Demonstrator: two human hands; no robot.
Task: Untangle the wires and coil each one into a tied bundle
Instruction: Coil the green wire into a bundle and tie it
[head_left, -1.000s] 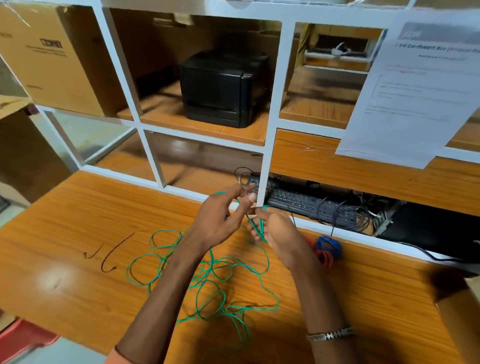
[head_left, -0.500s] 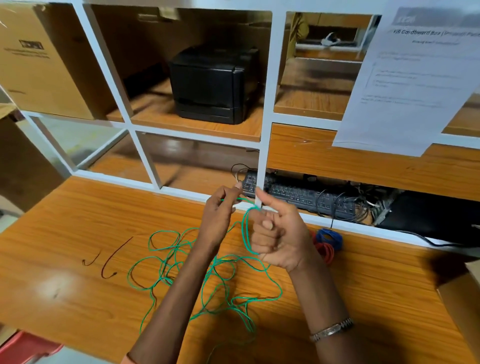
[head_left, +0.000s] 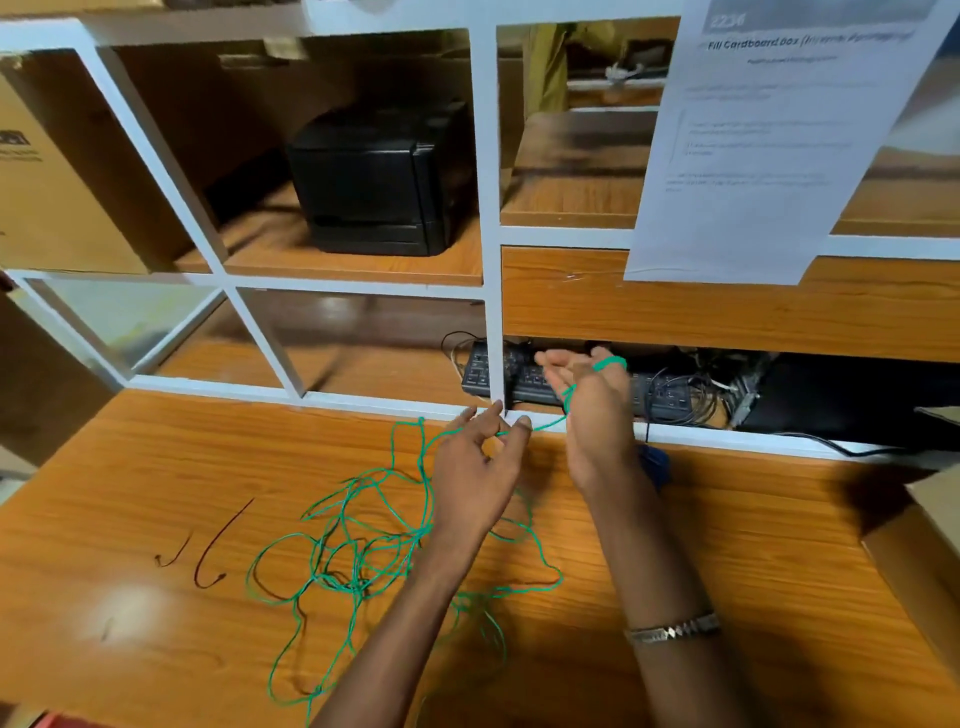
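A long green wire (head_left: 363, 551) lies in a loose tangle on the wooden desk (head_left: 156, 467), under and left of my left forearm. One strand rises from it to my left hand (head_left: 475, 473), which pinches it between thumb and forefinger near the shelf's edge. From there the strand runs right and up to my right hand (head_left: 592, 410), raised with fingers spread, and loops round one fingertip. A blue wire bundle (head_left: 655, 462) shows partly behind my right wrist.
A white-framed shelf unit (head_left: 491, 208) stands at the back of the desk. It holds a black printer (head_left: 379, 176), a keyboard (head_left: 524, 376) with cables, and a cardboard box (head_left: 52, 182). A paper sheet (head_left: 779, 140) hangs at upper right. Another cardboard box (head_left: 924, 561) sits at the right edge.
My right hand has opened from a fist and lifted towards the shelf with the wire looped on a finger. My left hand has dropped slightly, still pinching the strand.
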